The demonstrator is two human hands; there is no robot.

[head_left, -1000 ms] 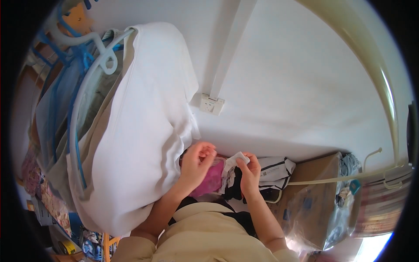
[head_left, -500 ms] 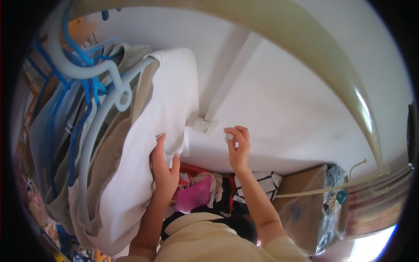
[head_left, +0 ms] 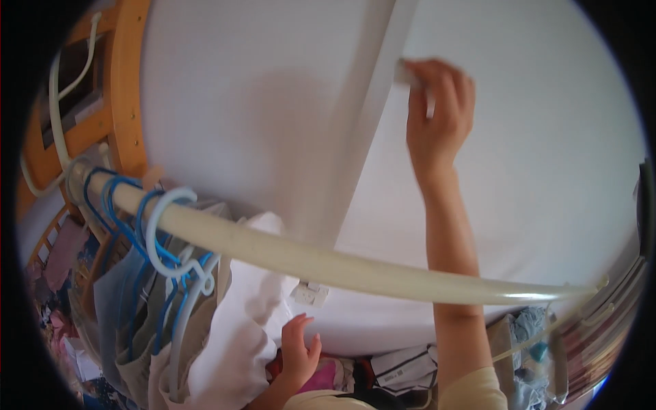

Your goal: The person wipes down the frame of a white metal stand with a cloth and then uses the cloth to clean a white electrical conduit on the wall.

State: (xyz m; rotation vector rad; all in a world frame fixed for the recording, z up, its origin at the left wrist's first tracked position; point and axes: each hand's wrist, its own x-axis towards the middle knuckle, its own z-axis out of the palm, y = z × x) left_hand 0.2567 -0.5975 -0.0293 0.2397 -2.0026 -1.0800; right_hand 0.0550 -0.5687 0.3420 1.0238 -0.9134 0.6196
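High in front of the white wall, my right hand (head_left: pixel 443 113) pinches a small white wad (head_left: pixel 404 72), blurred by motion, beside a raised white strip (head_left: pixel 372 123) running down the wall. The forearm passes behind a thick cream rail (head_left: pixel 328 265). Lower down, my left hand (head_left: pixel 298 352) has its fingers apart and holds nothing. It is beside a white garment (head_left: pixel 239 321) that hangs from a pale blue hanger (head_left: pixel 183 321). A wall socket (head_left: pixel 311 294) sits just above the left fingertips.
Blue hangers (head_left: pixel 113 205) with more clothes crowd the rail's left end. An orange wooden frame (head_left: pixel 126 102) rises at the far left. Below lie a pink cloth (head_left: pixel 323 376), a black-and-white folded item (head_left: pixel 403 369) and a plastic-wrapped bundle (head_left: pixel 533 355). Striped fabric (head_left: pixel 608 335) hangs at right.
My right hand has risen up the wall with the white wad. My left hand has come off the white garment. The view has tilted upward, so the rail now crosses the middle.
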